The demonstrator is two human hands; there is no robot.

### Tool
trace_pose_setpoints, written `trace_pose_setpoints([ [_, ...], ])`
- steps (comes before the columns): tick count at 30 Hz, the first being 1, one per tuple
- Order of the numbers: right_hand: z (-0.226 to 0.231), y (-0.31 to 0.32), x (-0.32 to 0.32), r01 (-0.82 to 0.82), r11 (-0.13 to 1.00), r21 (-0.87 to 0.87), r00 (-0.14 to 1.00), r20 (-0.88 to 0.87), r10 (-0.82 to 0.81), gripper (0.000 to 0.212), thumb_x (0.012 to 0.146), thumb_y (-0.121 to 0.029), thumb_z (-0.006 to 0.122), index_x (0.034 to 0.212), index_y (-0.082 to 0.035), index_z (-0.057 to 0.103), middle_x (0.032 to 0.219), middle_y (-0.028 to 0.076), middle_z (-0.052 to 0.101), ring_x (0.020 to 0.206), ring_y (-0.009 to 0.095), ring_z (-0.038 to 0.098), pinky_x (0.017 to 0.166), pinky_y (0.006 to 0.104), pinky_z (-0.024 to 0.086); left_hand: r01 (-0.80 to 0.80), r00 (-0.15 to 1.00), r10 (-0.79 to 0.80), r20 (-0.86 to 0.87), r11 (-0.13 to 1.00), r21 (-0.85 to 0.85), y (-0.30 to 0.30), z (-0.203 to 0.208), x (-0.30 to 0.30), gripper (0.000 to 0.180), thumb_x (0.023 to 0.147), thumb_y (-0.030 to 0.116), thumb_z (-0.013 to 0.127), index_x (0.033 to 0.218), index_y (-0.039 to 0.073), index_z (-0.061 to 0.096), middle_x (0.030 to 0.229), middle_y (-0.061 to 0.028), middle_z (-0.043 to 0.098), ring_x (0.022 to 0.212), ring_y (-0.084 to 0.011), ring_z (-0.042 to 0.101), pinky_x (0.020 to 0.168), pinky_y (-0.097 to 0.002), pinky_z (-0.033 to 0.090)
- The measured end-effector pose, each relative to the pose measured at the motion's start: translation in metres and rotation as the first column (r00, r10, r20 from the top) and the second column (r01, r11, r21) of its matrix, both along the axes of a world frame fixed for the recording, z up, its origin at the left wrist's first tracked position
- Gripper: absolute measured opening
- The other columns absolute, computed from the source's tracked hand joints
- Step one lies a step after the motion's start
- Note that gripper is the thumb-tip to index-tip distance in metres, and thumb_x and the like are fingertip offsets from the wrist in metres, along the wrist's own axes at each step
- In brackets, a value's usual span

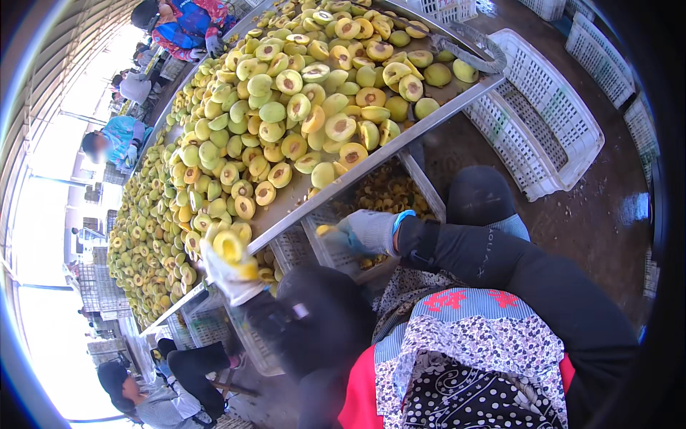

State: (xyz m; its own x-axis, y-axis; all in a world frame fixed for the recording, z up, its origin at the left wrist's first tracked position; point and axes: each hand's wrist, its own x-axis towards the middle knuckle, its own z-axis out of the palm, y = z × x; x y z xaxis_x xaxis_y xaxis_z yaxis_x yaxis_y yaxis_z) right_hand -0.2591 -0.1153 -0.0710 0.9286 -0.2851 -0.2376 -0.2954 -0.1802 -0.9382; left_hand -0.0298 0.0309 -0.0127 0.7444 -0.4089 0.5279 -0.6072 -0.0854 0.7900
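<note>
Fruit half [229, 250] in the left hand [233, 277], just over the near edge of a heaped worktop [289, 197]

Gloved in pale fabric and blurred, the left hand is closed round a yellow-green fruit half, whose hollow middle faces up. It hangs beside the worktop's metal rim [376, 164], close to the lower end of the pile. The right hand [368, 232], in a grey glove with a bright blue cuff [404, 217], is out over the crates below that rim. A small yellow piece [326, 229] shows at its fingertips, but the blur is too strong to tell whether it is grasped.

Halved fruits [250, 129], green-skinned with yellow flesh and brown centres, cover most of the worktop, cut faces turned every way. Under the rim, a crate [423, 184] holds many darker yellow-brown pieces [386, 194]. A grey curved band [489, 53] lies at the far right corner, and just beyond it a white slatted crate [572, 107] stands on the wet-looking floor [607, 207].

Across the pile, one person wears red and blue [189, 21], another turquoise [123, 134]; a third sits at lower left [153, 409].
</note>
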Motion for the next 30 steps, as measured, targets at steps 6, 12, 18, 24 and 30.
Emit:
trace_pose_setpoints([
  [6, 0.029, 0.0, 0.0, 0.191, 0.945, -0.266, 0.979, 0.124, -0.163, 0.045, 0.099, -0.044, 0.052, 0.1, -0.002, 0.068, 0.089, 0.023, 0.068, 0.091, 0.043, 0.064, 0.081, 0.0485, 0.05, -0.257, 0.915, 0.319, -0.247, 0.933, 0.251, 0.039, -0.002, 0.074, 0.04, 0.093, 0.024, 0.062, 0.122, -0.004, 0.059, 0.103, -0.0111, 0.064, 0.091, -0.02, 0.06, 0.085, -0.0333, 0.049],
  [12, 0.027, -0.002, 0.007, 0.236, 0.944, -0.23, 0.967, 0.152, -0.205, 0.045, 0.099, -0.044, 0.051, 0.1, -0.003, 0.068, 0.09, 0.024, 0.068, 0.09, 0.043, 0.064, 0.079, 0.0482, 0.05, -0.351, 0.936, 0.173, 0.305, 0.449, 0.822, -0.066, -0.028, 0.074, 0.061, 0.079, 0.047, 0.068, 0.117, 0.0, 0.059, 0.123, -0.0291, 0.057, 0.11, -0.0445, 0.057, 0.096, -0.0457, 0.046],
  [18, 0.023, 0.001, 0.016, 0.233, 0.955, -0.182, 0.958, 0.211, -0.193, 0.051, 0.097, -0.051, 0.052, 0.107, -0.003, 0.066, 0.092, 0.024, 0.069, 0.091, 0.044, 0.064, 0.079, 0.048, 0.051, -0.134, 0.988, 0.143, 0.056, 0.629, 0.766, -0.065, -0.058, 0.108, 0.05, 0.076, 0.026, 0.078, 0.112, -0.001, 0.056, 0.112, -0.0229, 0.063, 0.096, -0.036, 0.064, 0.085, -0.04, 0.051],
  [24, 0.032, 0.0, 0.022, 0.309, 0.95, 0.044, 0.895, 0.323, -0.307, 0.04, 0.1, -0.04, 0.054, 0.105, -0.002, 0.065, 0.082, 0.018, 0.069, 0.074, 0.025, 0.066, 0.071, 0.0371, 0.051, 0.337, 0.783, -0.156, -0.602, 0.92, 0.201, -0.058, 0.019, 0.044, 0.038, 0.085, 0.021, 0.074, 0.118, 0.009, 0.061, 0.101, -0.0002, 0.067, 0.081, -0.0087, 0.062, 0.059, -0.0227, 0.049],
  [30, 0.038, -0.004, 0.026, 0.365, 0.901, 0.233, 0.824, 0.37, -0.43, 0.041, 0.103, -0.038, 0.053, 0.103, 0.0, 0.067, 0.077, 0.008, 0.066, 0.077, 0.007, 0.05, 0.066, 0.0334, 0.048, 0.428, 0.796, -0.411, -0.445, 0.901, -0.066, -0.093, 0.021, -0.05, 0.026, 0.095, 0.021, 0.062, 0.115, 0.004, 0.061, 0.102, -0.0066, 0.064, 0.09, -0.0154, 0.062, 0.074, -0.0262, 0.051],
])
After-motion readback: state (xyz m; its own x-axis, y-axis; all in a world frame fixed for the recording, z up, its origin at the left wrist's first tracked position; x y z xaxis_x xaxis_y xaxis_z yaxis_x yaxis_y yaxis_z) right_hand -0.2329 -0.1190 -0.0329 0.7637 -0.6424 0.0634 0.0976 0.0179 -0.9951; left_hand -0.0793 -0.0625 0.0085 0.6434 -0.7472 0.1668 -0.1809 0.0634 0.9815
